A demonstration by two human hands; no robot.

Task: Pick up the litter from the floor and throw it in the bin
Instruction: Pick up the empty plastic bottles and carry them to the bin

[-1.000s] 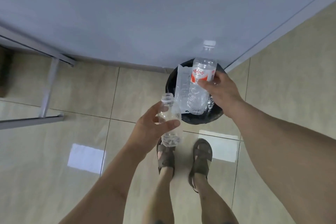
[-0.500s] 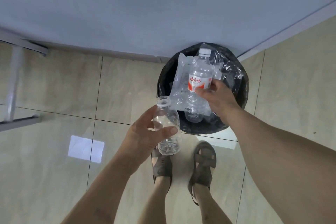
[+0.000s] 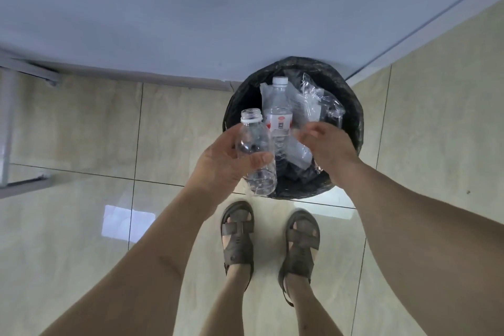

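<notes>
A person's left hand [image 3: 222,162] grips a clear, capless bottle [image 3: 255,153] upright at the near edge of a black-lined bin [image 3: 351,106], thumb curled across its front. The right hand [image 3: 326,144] hovers over the bin with fingers loose and apart, holding nothing. A capped bottle with a red label [image 3: 278,114] lies inside among clear plastic wrappers [image 3: 313,106]
</notes>
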